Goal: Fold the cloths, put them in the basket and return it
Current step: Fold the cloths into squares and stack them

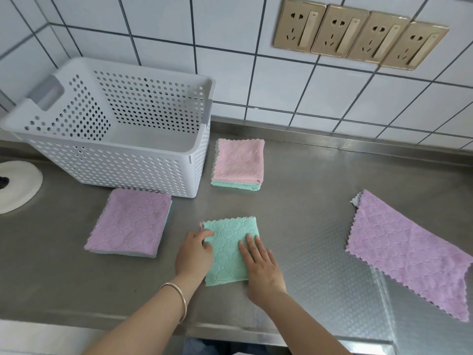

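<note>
A: What lies in front of you, biggest things first?

B: You stand at a steel counter (pixel 294 201) that fills the lower frame, its near edge cut off at the bottom. Behind it rises a white tiled wall (pixel 230 34) carrying a row of four gold sockets (pixel 358 34). At far left, a white round shape (pixel 18 185) is cropped by the frame edge and too partial to identify.

A: Where is the basket?

B: The white perforated basket (pixel 115 160) stands upright at the back left of the counter, against the wall. The part of its floor you can see is bare; the near wall hides the rest.

A: And the cloths?

B: A lilac cloth (pixel 409 254) lies unfolded at your right, well apart from the others. A white corner peeks from under its top end. A folded lilac cloth (pixel 128 224) sits just in front of the basket, a teal edge showing beneath it. A folded pink cloth (pixel 238 160) lies just right of the basket on top of a folded teal one (pixel 235 185), of which only the front edge shows.

A: What are your hands doing?

B: Both rest on a small folded teal cloth (pixel 227 247) in the centre. Your left hand (pixel 194 254), bracelet (pixel 179 301) on its wrist, curls its fingers over the cloth's left edge; whether they pinch it is hard to make out. Your right hand (pixel 261 267) lies flat, fingers spread, pressing down, grasping nothing
</note>
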A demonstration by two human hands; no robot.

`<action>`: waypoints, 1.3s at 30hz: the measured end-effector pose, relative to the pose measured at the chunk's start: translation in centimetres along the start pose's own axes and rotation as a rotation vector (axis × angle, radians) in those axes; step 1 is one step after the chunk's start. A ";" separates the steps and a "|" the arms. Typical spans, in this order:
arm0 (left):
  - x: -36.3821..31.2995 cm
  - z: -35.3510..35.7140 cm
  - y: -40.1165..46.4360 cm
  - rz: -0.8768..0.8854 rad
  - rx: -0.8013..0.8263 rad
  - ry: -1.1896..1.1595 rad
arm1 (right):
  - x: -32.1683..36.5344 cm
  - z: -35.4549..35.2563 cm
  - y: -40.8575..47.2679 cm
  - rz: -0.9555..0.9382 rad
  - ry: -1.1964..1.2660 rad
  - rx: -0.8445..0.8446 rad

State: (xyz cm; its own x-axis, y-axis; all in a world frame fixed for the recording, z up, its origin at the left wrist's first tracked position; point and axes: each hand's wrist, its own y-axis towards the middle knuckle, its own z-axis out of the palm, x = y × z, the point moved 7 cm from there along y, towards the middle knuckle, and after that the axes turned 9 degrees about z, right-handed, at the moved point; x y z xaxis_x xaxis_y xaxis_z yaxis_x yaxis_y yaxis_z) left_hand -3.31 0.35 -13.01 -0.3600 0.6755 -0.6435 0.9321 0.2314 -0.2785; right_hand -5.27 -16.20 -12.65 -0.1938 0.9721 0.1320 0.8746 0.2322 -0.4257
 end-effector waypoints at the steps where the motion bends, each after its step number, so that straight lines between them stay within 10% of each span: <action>1: 0.0 0.0 0.0 0.012 0.000 0.009 | 0.0 -0.3 -0.1 0.001 -0.004 0.025; 6: 1.0 -0.8 -1.5 -0.043 -0.194 0.153 | -3.0 -3.0 0.1 0.347 0.470 -0.106; 12: 1.3 0.5 -2.3 -0.166 -0.088 0.251 | -3.6 -1.3 1.7 0.568 0.651 0.110; 23: -9.3 -5.1 5.7 0.111 -0.253 -0.556 | -5.0 -12.4 7.4 0.426 1.218 -0.137; 39: -11.2 -2.4 17.8 0.125 -0.031 0.070 | -6.4 -12.6 20.1 0.623 1.072 -0.042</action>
State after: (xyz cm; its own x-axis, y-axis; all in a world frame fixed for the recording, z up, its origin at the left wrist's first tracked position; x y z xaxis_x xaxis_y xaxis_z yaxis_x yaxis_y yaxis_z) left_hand 17.37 -1.40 -9.05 -0.2389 0.7473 -0.6201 0.9706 0.1635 -0.1768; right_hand 19.16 -18.20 -10.77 0.7036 0.3943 0.5912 0.7046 -0.2794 -0.6522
